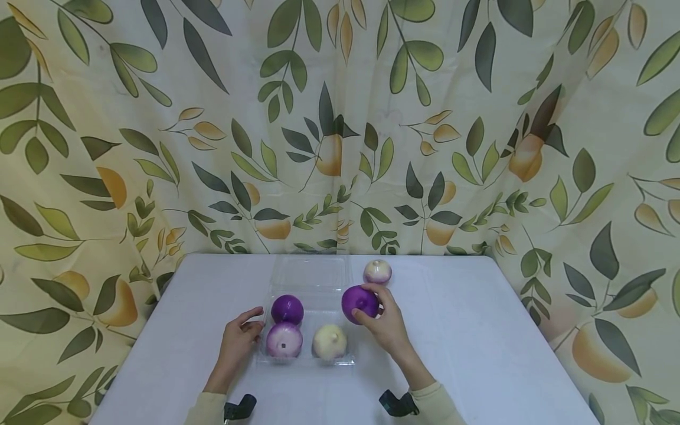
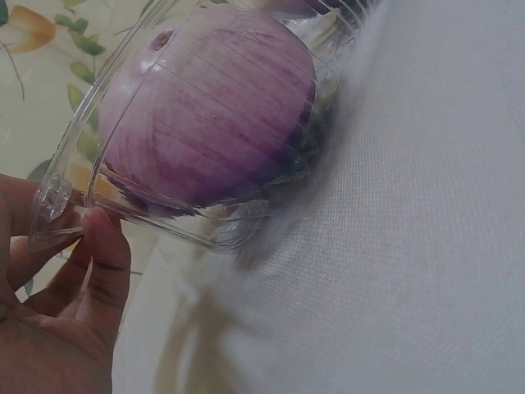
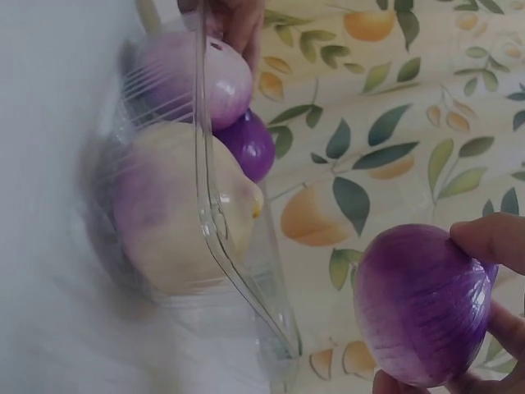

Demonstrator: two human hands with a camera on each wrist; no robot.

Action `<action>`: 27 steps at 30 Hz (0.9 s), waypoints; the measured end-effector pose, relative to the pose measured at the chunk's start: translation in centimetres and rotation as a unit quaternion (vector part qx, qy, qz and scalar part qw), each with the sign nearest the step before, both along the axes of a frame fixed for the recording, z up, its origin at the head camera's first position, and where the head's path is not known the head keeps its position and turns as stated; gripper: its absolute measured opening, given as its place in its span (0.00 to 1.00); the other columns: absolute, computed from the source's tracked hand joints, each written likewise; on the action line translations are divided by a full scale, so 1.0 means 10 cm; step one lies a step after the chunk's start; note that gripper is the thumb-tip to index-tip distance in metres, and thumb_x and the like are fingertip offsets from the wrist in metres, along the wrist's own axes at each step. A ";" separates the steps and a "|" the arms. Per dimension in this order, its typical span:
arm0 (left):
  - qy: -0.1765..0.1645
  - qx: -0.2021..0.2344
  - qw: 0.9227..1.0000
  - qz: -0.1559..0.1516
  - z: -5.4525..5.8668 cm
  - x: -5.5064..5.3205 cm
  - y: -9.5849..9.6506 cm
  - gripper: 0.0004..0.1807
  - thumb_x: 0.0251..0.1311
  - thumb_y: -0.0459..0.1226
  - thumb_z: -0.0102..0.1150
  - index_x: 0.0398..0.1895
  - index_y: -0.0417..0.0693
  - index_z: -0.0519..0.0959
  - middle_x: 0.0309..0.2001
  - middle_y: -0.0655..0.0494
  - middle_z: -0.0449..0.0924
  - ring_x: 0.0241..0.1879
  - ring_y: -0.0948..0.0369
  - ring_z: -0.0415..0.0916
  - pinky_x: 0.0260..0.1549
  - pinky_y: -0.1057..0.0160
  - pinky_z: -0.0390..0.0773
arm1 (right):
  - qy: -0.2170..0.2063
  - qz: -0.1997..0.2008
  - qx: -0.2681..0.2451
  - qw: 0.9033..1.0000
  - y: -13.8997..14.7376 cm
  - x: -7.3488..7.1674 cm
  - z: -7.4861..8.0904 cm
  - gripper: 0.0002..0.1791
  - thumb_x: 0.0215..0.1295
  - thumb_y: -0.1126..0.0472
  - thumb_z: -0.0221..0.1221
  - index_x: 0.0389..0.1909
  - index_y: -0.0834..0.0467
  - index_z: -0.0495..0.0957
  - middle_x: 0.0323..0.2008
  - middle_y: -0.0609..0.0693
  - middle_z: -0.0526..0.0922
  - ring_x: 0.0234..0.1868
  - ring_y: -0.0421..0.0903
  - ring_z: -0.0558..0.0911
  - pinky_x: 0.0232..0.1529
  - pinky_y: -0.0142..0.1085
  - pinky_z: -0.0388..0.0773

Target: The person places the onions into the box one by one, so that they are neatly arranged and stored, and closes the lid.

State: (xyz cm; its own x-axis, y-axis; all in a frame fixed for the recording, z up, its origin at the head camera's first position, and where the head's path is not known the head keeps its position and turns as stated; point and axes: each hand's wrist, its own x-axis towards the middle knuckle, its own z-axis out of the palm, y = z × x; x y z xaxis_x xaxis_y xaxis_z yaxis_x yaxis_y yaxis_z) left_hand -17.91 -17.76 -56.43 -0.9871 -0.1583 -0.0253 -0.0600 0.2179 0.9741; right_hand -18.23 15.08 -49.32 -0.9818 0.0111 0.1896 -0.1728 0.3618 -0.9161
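Observation:
My right hand (image 1: 389, 323) grips a dark purple onion (image 1: 360, 304) between thumb and fingers, over the right side of a clear plastic clamshell container (image 1: 308, 361). The right wrist view has this onion (image 3: 422, 308) beside the container wall. My left hand (image 1: 239, 341) is at the container's left side; in the left wrist view its thumb and fingers pinch the rim near a corner. Inside sit a dark purple onion (image 1: 287, 309) at the back left, a pale purple onion (image 1: 284, 340) at the front left, and a whitish onion (image 1: 330, 342) at the front right.
One more pale onion (image 1: 378, 271) stands on the white-covered table (image 1: 451, 319), behind my right hand. The container's lid (image 1: 310, 273) lies folded back toward the far edge. A leaf-patterned curtain (image 1: 340, 147) hangs behind the table and along its sides.

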 end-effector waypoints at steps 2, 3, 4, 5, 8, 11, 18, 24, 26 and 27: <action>0.007 -0.004 1.000 -0.001 0.00 0.00 0.00 0.22 0.61 0.25 0.58 0.60 0.34 0.75 0.53 0.35 0.80 0.29 0.60 0.79 0.24 0.69 0.78 | 0.002 0.004 0.002 1.000 -0.02 0.01 -0.01 0.31 0.50 0.64 0.71 0.58 0.52 0.74 0.59 0.53 0.75 0.57 0.55 0.76 0.51 0.43 0.74; 0.008 -0.004 1.000 0.000 -0.01 0.00 0.00 0.22 0.60 0.25 0.58 0.60 0.34 0.76 0.53 0.35 0.80 0.29 0.60 0.79 0.24 0.69 0.78 | 0.001 0.005 0.000 1.000 -0.03 0.01 -0.01 0.31 0.50 0.64 0.71 0.57 0.52 0.75 0.59 0.52 0.75 0.57 0.54 0.76 0.51 0.42 0.73; 0.009 -0.004 1.000 0.000 -0.01 0.01 0.00 0.22 0.60 0.25 0.58 0.60 0.33 0.75 0.53 0.35 0.80 0.30 0.60 0.79 0.24 0.69 0.78 | 0.001 0.007 0.000 1.000 -0.03 0.02 -0.02 0.31 0.50 0.64 0.71 0.57 0.51 0.75 0.59 0.52 0.75 0.58 0.54 0.75 0.51 0.42 0.73; 0.008 -0.004 1.000 0.000 -0.01 0.00 0.00 0.22 0.61 0.25 0.58 0.60 0.33 0.75 0.53 0.35 0.80 0.30 0.60 0.79 0.24 0.69 0.78 | 0.000 0.008 -0.001 1.000 -0.04 0.02 -0.02 0.31 0.49 0.63 0.71 0.57 0.51 0.75 0.59 0.52 0.75 0.58 0.54 0.76 0.51 0.41 0.73; 0.003 -0.003 1.000 -0.001 -0.01 0.00 0.00 0.22 0.61 0.25 0.58 0.60 0.34 0.75 0.53 0.36 0.80 0.31 0.61 0.79 0.25 0.69 0.78 | 0.002 0.013 -0.003 1.000 -0.06 0.02 -0.04 0.31 0.50 0.62 0.72 0.58 0.51 0.75 0.59 0.52 0.75 0.57 0.55 0.76 0.51 0.41 0.73; -0.004 0.000 1.000 0.000 -0.01 0.00 0.00 0.22 0.61 0.26 0.58 0.61 0.35 0.75 0.52 0.36 0.81 0.31 0.62 0.79 0.26 0.70 0.78 | 0.005 0.017 -0.006 1.000 -0.09 0.01 -0.05 0.31 0.50 0.63 0.72 0.58 0.52 0.75 0.60 0.53 0.75 0.58 0.55 0.76 0.51 0.42 0.73; -0.005 0.002 1.000 0.001 -0.02 -0.02 0.00 0.22 0.61 0.26 0.58 0.61 0.35 0.75 0.50 0.36 0.81 0.28 0.64 0.77 0.24 0.70 0.76 | 0.013 0.029 -0.010 0.999 -0.22 0.09 0.09 0.30 0.50 0.69 0.70 0.57 0.61 0.75 0.58 0.60 0.75 0.56 0.59 0.76 0.51 0.46 0.74; -0.010 0.003 1.000 0.003 -0.02 -0.02 0.00 0.22 0.61 0.26 0.58 0.61 0.36 0.75 0.51 0.37 0.81 0.28 0.63 0.77 0.24 0.70 0.77 | 0.012 0.050 -0.008 0.999 -0.32 0.20 0.31 0.28 0.51 0.70 0.68 0.55 0.66 0.74 0.56 0.64 0.75 0.54 0.61 0.77 0.50 0.47 0.75; -0.011 -0.001 1.000 0.003 -0.01 -0.01 0.00 0.22 0.61 0.26 0.58 0.61 0.37 0.76 0.51 0.37 0.81 0.29 0.63 0.77 0.24 0.70 0.77 | 0.012 0.052 -0.010 0.999 -0.35 0.21 0.33 0.28 0.51 0.71 0.68 0.55 0.66 0.74 0.56 0.64 0.75 0.54 0.61 0.77 0.50 0.47 0.75; -0.011 -0.001 1.000 0.003 -0.01 -0.01 0.01 0.22 0.61 0.26 0.58 0.61 0.37 0.76 0.52 0.37 0.81 0.29 0.63 0.77 0.25 0.70 0.77 | 0.013 0.052 -0.012 0.999 -0.36 0.22 0.34 0.28 0.51 0.71 0.68 0.55 0.66 0.74 0.56 0.64 0.75 0.54 0.61 0.77 0.51 0.48 0.75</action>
State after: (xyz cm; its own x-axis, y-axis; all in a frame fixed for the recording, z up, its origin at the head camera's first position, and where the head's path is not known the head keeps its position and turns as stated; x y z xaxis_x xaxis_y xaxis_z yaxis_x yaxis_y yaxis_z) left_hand -18.06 -17.70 -56.52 -0.9853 -0.1642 -0.0472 -0.0832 0.2198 0.9720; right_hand -16.07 11.48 -45.94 -0.9729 -0.0854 0.2150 -0.2312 0.3196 -0.9189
